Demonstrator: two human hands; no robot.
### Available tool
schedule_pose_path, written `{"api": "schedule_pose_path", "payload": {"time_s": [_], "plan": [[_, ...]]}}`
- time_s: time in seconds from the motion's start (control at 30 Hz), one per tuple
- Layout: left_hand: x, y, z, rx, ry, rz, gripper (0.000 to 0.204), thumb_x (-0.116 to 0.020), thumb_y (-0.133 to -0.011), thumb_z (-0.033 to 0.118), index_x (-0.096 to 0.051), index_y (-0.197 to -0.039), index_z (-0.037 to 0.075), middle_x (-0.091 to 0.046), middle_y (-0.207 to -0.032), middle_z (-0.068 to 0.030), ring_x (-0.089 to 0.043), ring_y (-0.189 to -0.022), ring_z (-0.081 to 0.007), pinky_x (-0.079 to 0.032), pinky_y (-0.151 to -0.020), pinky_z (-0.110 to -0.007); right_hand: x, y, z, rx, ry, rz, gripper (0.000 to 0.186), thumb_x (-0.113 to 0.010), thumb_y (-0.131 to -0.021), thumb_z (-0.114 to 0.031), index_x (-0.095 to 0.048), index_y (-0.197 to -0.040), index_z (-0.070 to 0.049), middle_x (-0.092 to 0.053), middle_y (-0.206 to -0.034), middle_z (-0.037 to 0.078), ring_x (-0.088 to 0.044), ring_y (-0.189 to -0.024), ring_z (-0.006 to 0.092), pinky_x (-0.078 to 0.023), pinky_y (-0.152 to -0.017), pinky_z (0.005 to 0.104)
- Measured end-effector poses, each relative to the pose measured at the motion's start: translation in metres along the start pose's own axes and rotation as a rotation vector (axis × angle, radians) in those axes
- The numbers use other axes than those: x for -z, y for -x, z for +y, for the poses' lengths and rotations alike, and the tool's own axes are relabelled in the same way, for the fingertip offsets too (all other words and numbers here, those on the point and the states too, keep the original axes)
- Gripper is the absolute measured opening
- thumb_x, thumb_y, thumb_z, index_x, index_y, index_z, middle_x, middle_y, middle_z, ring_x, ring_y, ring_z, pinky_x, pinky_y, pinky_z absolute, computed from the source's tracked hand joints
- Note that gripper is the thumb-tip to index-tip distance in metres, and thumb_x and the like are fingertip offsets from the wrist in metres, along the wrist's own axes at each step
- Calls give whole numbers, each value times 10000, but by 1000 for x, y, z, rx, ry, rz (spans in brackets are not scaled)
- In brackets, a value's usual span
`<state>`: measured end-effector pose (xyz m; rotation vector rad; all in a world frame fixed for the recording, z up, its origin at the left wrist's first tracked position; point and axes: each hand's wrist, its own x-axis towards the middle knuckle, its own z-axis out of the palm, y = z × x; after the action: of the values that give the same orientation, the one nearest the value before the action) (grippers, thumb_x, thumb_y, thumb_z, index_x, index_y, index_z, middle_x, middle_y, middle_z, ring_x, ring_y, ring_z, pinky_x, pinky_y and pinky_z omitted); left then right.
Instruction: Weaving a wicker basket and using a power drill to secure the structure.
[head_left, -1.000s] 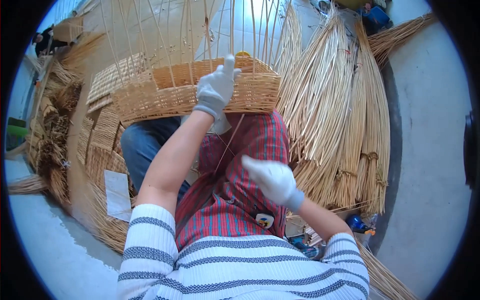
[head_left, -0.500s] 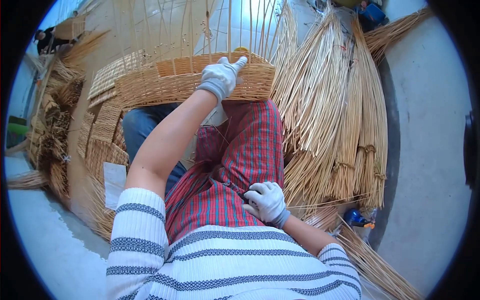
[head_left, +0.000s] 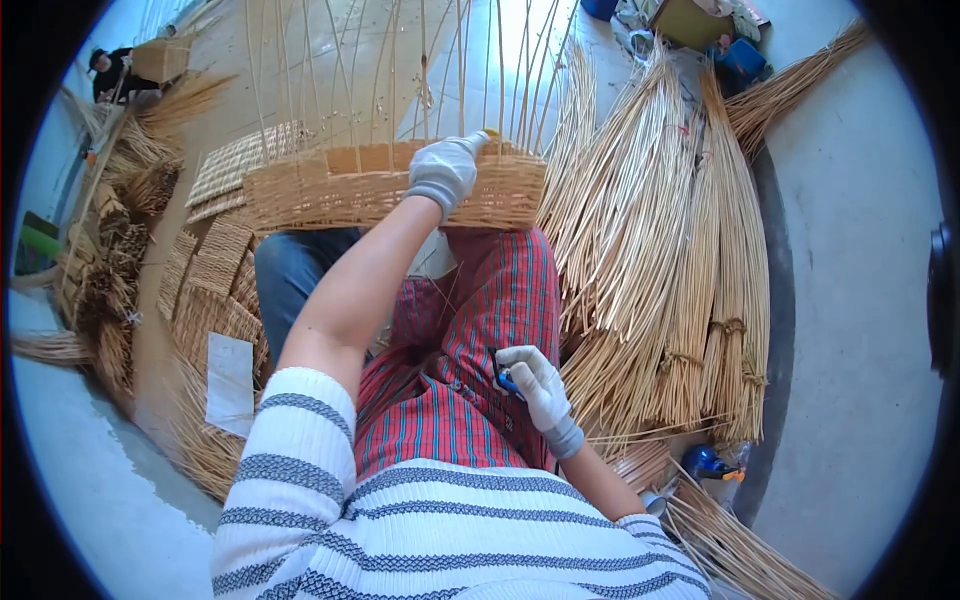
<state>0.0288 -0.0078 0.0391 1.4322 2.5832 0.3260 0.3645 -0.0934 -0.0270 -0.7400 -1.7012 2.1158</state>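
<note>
We see the basket (head_left: pixel 350 197) on the knees (head_left: pixel 518 250), walls (head_left: pixel 300 206) woven, stakes (head_left: pixel 424 64) above unwoven; the right hand (head_left: pixel 542 392) holds a blue-and-black tool (head_left: pixel 507 381); whether the left hand (head_left: pixel 443 172) grips the basket, we cannot tell.

No readable text, labels or numbers; small pale marks on plaid apron (head_left: pixel 430 430) illegible.

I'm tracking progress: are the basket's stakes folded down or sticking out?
Sticking out: the long stakes run bare well beyond the woven basket.
</note>
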Motion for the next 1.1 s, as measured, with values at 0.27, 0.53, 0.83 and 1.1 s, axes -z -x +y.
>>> {"api": "schedule_pose_path", "payload": {"time_s": [0.27,0.53,0.83,1.1], "plan": [[-25,89,21,-247,169,70,493,-587,-950,278,-482,-1430,236,-436,-1441,-251,-622,-1115,-393,-511,-938,-414,8,-56,-41,339,158,229,293,-577,-951,-146,-583,-1226,-46,-625,-896,18,-553,-735,75,-478,-666,256],[-35,160,-10,-22,1355,-764,353,-568,-993,225,-496,-1316,101,-572,-810,8,-484,-530,-42,-392,-425,-185,-2,-91,-74,439,704,-95,623,-797,-801,-263,-527,-1326,-64,-577,-1167,145,-623,-974,304,-512,-888,377],[-12,158,-63,111,1516,-885,250,-614,-991,321,-607,-1087,91,-531,-706,56,-436,-482,-16,-328,-392,-184,-10,-101,-73,612,791,-173,556,-766,-785,-145,-584,-1307,-87,-634,-1043,138,-652,-906,301,-525,-805,386],[-14,95,-84,-85,780,226,593,-769,-833,362,-534,-1289,65,-605,-1147,-118,-604,-1008,-214,-499,-881,-338,29,-168,-43,96,258,-164,318,-462,-1052,-241,-650,-998,10,-676,-877,66,-649,-825,148,-524,-758,289]]}}
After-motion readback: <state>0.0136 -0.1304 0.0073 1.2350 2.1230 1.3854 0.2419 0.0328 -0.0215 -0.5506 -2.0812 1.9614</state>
